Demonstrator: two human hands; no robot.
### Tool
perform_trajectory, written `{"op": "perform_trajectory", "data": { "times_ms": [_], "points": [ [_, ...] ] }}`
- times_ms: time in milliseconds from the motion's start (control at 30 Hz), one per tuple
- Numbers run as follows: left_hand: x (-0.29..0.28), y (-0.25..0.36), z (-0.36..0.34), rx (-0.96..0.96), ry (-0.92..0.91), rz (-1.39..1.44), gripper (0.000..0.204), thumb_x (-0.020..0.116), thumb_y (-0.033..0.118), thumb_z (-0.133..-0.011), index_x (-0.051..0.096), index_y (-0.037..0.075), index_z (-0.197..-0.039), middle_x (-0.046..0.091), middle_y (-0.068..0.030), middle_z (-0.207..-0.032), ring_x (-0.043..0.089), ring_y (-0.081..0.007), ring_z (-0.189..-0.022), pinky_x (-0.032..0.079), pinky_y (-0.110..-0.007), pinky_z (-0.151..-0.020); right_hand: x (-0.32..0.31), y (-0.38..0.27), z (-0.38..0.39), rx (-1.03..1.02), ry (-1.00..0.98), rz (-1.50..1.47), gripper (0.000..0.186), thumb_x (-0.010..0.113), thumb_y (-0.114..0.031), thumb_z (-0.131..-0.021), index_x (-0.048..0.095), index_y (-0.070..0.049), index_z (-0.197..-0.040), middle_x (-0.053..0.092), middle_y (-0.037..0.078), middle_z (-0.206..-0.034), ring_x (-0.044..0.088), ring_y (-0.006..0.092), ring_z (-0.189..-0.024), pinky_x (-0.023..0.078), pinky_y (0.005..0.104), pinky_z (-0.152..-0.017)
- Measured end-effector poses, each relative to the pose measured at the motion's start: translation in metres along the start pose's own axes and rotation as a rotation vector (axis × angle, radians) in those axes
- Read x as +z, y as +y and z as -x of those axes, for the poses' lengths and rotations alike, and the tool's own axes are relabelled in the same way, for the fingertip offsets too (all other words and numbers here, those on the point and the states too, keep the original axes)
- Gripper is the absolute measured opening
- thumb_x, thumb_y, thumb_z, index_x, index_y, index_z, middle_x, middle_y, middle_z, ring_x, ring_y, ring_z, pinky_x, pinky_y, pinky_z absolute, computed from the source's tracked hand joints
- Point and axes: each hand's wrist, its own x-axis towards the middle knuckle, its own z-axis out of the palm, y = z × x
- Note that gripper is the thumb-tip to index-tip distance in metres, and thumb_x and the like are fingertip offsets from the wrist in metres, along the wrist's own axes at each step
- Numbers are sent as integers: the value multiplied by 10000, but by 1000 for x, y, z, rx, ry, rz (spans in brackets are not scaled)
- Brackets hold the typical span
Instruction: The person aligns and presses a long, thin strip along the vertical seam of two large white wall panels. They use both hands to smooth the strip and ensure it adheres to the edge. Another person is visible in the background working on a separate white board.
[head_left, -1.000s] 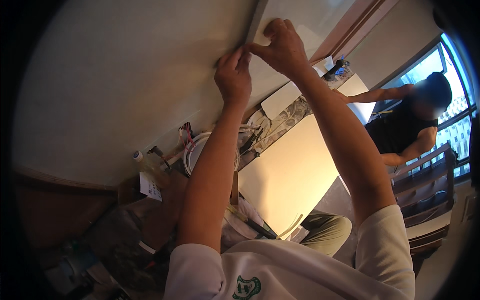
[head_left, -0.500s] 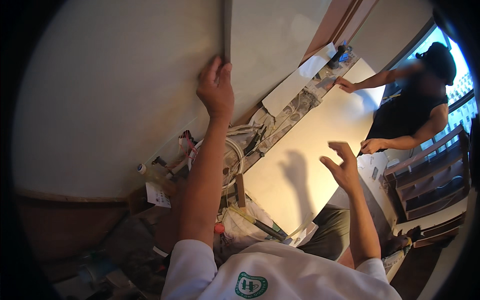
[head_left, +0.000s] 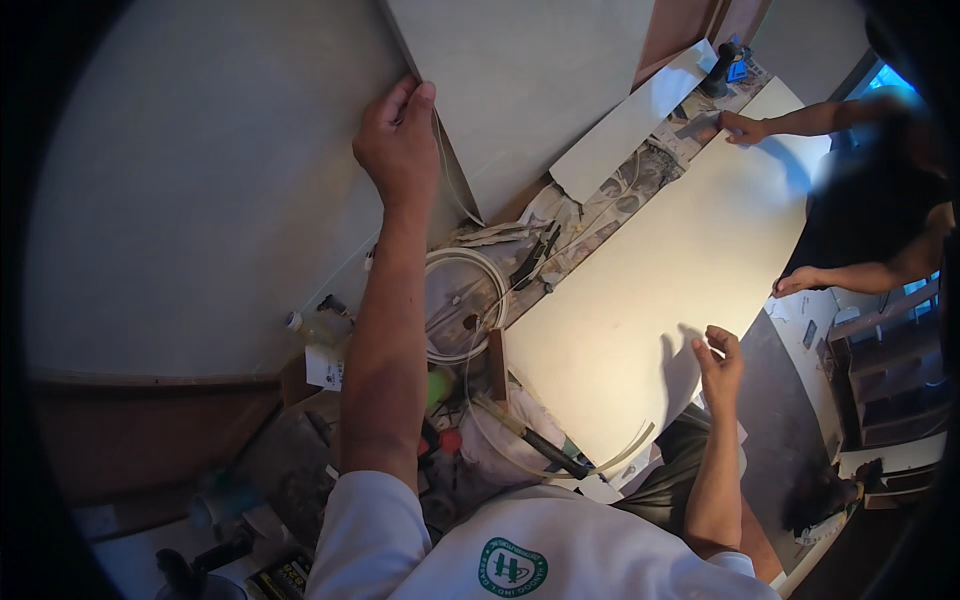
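My left hand (head_left: 398, 150) is raised at the edge of an upright pale panel (head_left: 530, 90), thumb and fingers pinched together. A thin pale strip (head_left: 452, 172) runs down from this grip, standing slightly off the panel's edge. Over the near right corner of a large cream board (head_left: 620, 300), my right hand (head_left: 720, 375) hovers with fingers bent and apart, nothing visible in it. Its shadow falls on the board. Across the board, a person in dark clothes (head_left: 870, 200) has one hand near its far end and the other at its right edge.
A coil of white strip or tubing (head_left: 465, 305) lies left of the board. Near it are a bottle (head_left: 297, 322), a hammer-like tool (head_left: 555, 455) and a curved pale strip (head_left: 630, 450). A narrow white board (head_left: 630, 125) leans behind. Brown shelving (head_left: 895, 350) stands at right.
The view has shifted, and the panel's edge now slants. The thin strip now shows below my left hand. My right hand is lower, its fingers more bent.
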Motion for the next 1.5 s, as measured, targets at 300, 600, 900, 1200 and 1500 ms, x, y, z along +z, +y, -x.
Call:
{"op": "perform_trajectory", "data": {
  "times_ms": [300, 600, 900, 1200, 1500],
  "points": [
    [3, -13, -8, -18, -40, 75, 309, 776, 230, -901, 770, -7, -1100, 777, -102, -955, 706, -144, -847, 547, -302, -815, 13, -39, -17, -47, -12, -30, 445, 824, -264, -861, 678, 0, -1187, 681, 126, -1186, 641, 254, -1110, 502, 400, -986],
    [-18, -9, -34, -113, -184, 49, 328, 788, 271, -901, 774, -6, -1076, 783, -76, -926, 702, -141, -805, 550, -304, -783, 7, -37, -29, -71, 0, -40, 442, 843, -280, -852, 691, -19, -1175, 692, 118, -1169, 648, 254, -1090, 519, 391, -957],
    [-12, -5, -34, -13, -121, -210, 330, 774, 242, -899, 762, -22, -1097, 784, -117, -930, 713, -159, -827, 547, -304, -798, 2, -44, -27, -50, -14, -56, 462, 845, -313, -849, 697, -6, -1161, 696, 128, -1183, 646, 257, -1121, 513, 393, -982],
    [-17, -13, -5, -142, -204, 6, 393, 794, 210, -901, 724, -74, -1164, 767, -98, -1033, 695, -128, -933, 537, -279, -865, 2, -42, -38, -52, 32, -60, 488, 840, -356, -853, 691, -34, -1189, 696, 109, -1202, 643, 263, -1129, 524, 405, -972],
    [-5, -22, 6, -115, -106, 114, 363, 823, 187, -869, 750, -56, -1129, 774, -88, -990, 691, -115, -881, 543, -268, -840, -5, -26, -37, -17, 57, -20, 492, 843, -344, -852, 690, -30, -1199, 703, 126, -1181, 653, 258, -1104, 531, 401, -954]
  ]
}}
